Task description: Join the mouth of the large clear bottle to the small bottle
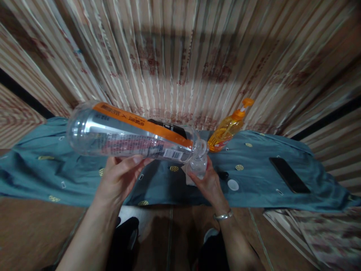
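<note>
A large clear plastic bottle (81,128) with an orange, grey and black label lies tilted on its side in the air, its open mouth pointing right. My left hand (124,173) grips it from below, around the middle. Under its mouth is a small clear bottle (199,165), wrapped by the fingers of my right hand (208,178). The two mouths are close together; whether they touch I cannot tell. Little or no liquid shows in the large bottle. Beneath the right hand lies a pale, folded piece of paper or cloth (189,177).
Behind my right hand stands a pump bottle (225,131) of orange liquid. A white round cap (233,184) and a small black object (223,175) lie to the right. Farther right is a black phone (289,175) on the teal cloth (254,192). A striped curtain (180,67) hangs behind.
</note>
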Tool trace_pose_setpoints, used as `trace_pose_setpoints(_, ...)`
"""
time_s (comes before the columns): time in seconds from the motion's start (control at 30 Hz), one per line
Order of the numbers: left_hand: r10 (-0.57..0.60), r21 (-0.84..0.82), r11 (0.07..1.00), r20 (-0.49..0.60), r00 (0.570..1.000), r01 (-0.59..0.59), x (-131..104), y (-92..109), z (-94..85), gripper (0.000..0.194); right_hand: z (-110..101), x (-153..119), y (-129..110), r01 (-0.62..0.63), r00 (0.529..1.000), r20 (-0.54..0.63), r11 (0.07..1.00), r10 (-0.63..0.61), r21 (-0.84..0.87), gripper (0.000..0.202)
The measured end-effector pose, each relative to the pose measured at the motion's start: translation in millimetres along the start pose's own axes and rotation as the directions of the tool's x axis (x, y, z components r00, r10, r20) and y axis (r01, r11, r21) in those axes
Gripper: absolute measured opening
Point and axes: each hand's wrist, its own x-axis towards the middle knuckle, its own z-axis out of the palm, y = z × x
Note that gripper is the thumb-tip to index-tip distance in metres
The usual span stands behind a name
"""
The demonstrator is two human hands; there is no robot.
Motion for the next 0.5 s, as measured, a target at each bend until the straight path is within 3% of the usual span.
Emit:
trace_pose_setpoints(0.17, 0.006, 0.018, 1.0, 0.011, 1.0, -0.006, 0.5, 0.3, -0.8, 0.04, 0.0, 0.1, -1.9, 0.012, 1.0, -0.015, 1.0, -0.012, 0.003, 0.082)
trace_pose_setpoints(0.37, 0.018, 0.024, 1.0, -0.006, 1.0, -0.018, 1.2, 0.6, 2.3, 0.056, -2.2, 1.1, -5.5, 0.01, 1.0, 0.009, 1.0, -0.011, 0.029, 0.078)
trace_pose_setpoints(0.5, 0.01, -0.008, 1.0, 0.058, 0.998, -0.009, 2.1, 0.1, -0.2, 0.047, -2.6, 1.2, -6.9, 0.003, 1.0, 0.012, 0.999, -0.004, 0.044, 0.079)
